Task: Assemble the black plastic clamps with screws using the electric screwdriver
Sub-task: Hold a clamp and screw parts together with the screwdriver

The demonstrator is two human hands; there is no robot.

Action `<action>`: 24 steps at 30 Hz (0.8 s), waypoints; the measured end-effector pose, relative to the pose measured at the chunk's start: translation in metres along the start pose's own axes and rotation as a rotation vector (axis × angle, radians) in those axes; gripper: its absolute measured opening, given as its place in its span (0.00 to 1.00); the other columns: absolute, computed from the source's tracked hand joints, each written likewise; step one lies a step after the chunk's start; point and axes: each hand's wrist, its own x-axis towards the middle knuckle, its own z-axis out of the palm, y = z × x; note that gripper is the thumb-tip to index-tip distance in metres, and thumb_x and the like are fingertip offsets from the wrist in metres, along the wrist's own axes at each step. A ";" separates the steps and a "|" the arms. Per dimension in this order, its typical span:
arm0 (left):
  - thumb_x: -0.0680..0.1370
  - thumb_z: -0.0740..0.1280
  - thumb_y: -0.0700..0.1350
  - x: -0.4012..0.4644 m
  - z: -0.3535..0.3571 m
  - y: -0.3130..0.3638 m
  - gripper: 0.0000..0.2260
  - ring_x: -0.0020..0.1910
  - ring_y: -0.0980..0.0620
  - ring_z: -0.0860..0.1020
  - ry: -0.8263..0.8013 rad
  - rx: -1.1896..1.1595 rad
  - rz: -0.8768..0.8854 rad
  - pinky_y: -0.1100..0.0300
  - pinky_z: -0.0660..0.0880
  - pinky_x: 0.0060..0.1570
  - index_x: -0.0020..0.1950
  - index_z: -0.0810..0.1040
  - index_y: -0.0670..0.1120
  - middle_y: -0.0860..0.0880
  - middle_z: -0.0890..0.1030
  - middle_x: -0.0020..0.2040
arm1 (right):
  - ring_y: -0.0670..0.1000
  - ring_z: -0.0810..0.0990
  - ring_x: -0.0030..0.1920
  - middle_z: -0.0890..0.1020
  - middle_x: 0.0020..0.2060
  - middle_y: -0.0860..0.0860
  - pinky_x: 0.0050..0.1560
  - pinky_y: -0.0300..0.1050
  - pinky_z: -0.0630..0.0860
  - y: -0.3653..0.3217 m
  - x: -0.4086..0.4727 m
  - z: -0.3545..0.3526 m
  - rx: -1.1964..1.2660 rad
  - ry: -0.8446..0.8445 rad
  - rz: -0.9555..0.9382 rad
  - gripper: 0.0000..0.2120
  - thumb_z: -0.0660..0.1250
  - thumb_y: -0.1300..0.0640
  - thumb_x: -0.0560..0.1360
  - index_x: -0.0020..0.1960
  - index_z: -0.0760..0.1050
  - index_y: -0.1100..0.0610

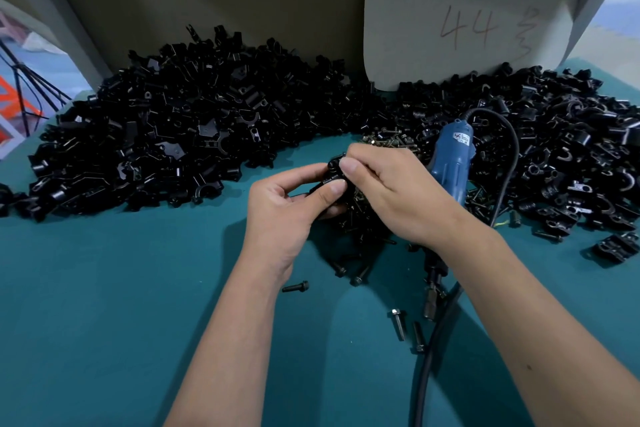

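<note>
Clamp halves (335, 173) are pinched together above the green table (104, 288) by the left hand (287, 208) and right hand (388, 191), presumably so the holes align for a screw, while the electric screwdriver (452, 158) is left lying alongside.

The clamp halves (166, 135) heaped far left and far right are black plastic with a slight sheen. The table (104, 305) wears matt teal cloth. The electric screwdriver (452, 159) has a smooth blue plastic body. Loose screws (399, 322) look like dull dark metal. The card (467, 17) is matt grey paper.
</note>
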 end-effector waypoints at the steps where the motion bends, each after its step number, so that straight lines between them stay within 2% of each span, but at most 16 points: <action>1: 0.74 0.76 0.34 0.000 -0.001 0.001 0.11 0.43 0.48 0.87 -0.003 0.010 -0.001 0.61 0.83 0.44 0.55 0.87 0.45 0.45 0.89 0.49 | 0.47 0.68 0.31 0.71 0.28 0.46 0.34 0.43 0.65 0.000 0.001 0.003 -0.013 0.022 0.018 0.21 0.59 0.50 0.87 0.36 0.69 0.57; 4: 0.75 0.76 0.35 -0.001 -0.002 0.002 0.11 0.47 0.46 0.88 -0.009 0.002 -0.007 0.60 0.83 0.45 0.55 0.87 0.44 0.44 0.89 0.50 | 0.48 0.68 0.27 0.70 0.24 0.47 0.32 0.48 0.67 -0.002 0.000 0.007 -0.007 0.086 0.068 0.26 0.58 0.44 0.86 0.32 0.68 0.54; 7: 0.75 0.76 0.35 0.000 -0.001 0.000 0.11 0.45 0.46 0.88 -0.006 0.018 -0.021 0.60 0.83 0.45 0.56 0.87 0.43 0.44 0.89 0.50 | 0.48 0.71 0.32 0.72 0.29 0.46 0.34 0.42 0.67 0.000 0.000 0.006 -0.001 0.044 0.020 0.18 0.58 0.49 0.86 0.40 0.69 0.54; 9: 0.74 0.77 0.35 0.000 0.000 -0.002 0.11 0.43 0.45 0.88 -0.004 0.046 -0.035 0.59 0.84 0.45 0.54 0.87 0.45 0.45 0.89 0.50 | 0.48 0.69 0.31 0.72 0.29 0.47 0.35 0.47 0.69 0.001 0.000 0.008 -0.031 0.034 0.031 0.21 0.58 0.48 0.87 0.38 0.69 0.56; 10: 0.74 0.77 0.36 -0.001 0.001 -0.002 0.11 0.43 0.45 0.88 -0.009 0.052 -0.042 0.58 0.84 0.46 0.55 0.87 0.45 0.45 0.89 0.50 | 0.49 0.70 0.30 0.72 0.27 0.48 0.35 0.51 0.70 0.000 0.001 0.009 -0.053 0.048 0.060 0.24 0.57 0.45 0.86 0.35 0.69 0.55; 12: 0.73 0.77 0.36 -0.001 0.002 -0.003 0.12 0.44 0.44 0.88 -0.016 0.047 -0.049 0.58 0.84 0.47 0.56 0.87 0.43 0.45 0.89 0.51 | 0.49 0.69 0.29 0.71 0.26 0.48 0.34 0.53 0.70 -0.001 0.000 0.006 -0.049 0.070 0.088 0.27 0.56 0.41 0.86 0.32 0.67 0.53; 16: 0.73 0.77 0.35 0.000 0.001 -0.002 0.11 0.42 0.47 0.88 0.006 0.032 -0.036 0.61 0.83 0.44 0.55 0.87 0.45 0.44 0.89 0.49 | 0.47 0.70 0.33 0.72 0.31 0.48 0.37 0.46 0.68 0.001 -0.002 0.002 0.031 -0.010 0.051 0.18 0.57 0.50 0.87 0.40 0.68 0.54; 18: 0.71 0.78 0.38 0.000 0.001 -0.002 0.11 0.42 0.45 0.88 0.000 0.031 -0.035 0.60 0.83 0.44 0.52 0.88 0.48 0.45 0.89 0.49 | 0.50 0.69 0.31 0.71 0.29 0.49 0.36 0.49 0.68 -0.001 -0.001 0.007 -0.041 0.028 0.060 0.22 0.57 0.49 0.87 0.36 0.67 0.56; 20: 0.70 0.79 0.40 -0.001 0.002 -0.001 0.13 0.45 0.44 0.88 -0.004 0.034 -0.028 0.59 0.83 0.46 0.54 0.87 0.46 0.45 0.89 0.50 | 0.51 0.69 0.30 0.71 0.26 0.49 0.36 0.54 0.69 -0.005 0.000 0.009 -0.062 0.078 0.096 0.26 0.57 0.44 0.86 0.33 0.68 0.56; 22: 0.73 0.77 0.36 0.000 0.002 -0.002 0.11 0.46 0.46 0.88 -0.005 0.018 -0.012 0.59 0.83 0.46 0.55 0.87 0.45 0.45 0.89 0.50 | 0.49 0.70 0.31 0.72 0.28 0.48 0.37 0.51 0.70 -0.004 -0.001 0.007 -0.004 0.071 0.078 0.23 0.57 0.46 0.87 0.36 0.69 0.56; 24: 0.75 0.76 0.34 0.001 0.000 -0.002 0.11 0.46 0.47 0.88 0.000 0.021 0.004 0.60 0.83 0.45 0.52 0.89 0.48 0.44 0.89 0.50 | 0.47 0.70 0.33 0.73 0.31 0.47 0.36 0.47 0.69 -0.003 -0.002 0.005 0.012 0.028 0.055 0.18 0.58 0.50 0.87 0.40 0.69 0.55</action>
